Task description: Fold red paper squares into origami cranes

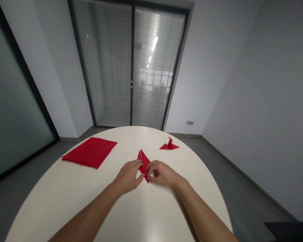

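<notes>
A small, partly folded piece of red paper (143, 160) lies on the white round table (65, 195), with both my hands on it. My left hand (128, 176) presses its left side with fingers closed over the fold. From the right, my right hand (163, 173) pinches the paper's lower edge between its fingertips. Two narrow red points stick out beyond my fingers toward the far side of the table.
A stack of flat red paper sheets (90, 152) lies at the table's far left. A finished red folded paper figure (169, 145) stands at the far right. Beyond the table are glass doors with blinds (131, 67) and grey walls.
</notes>
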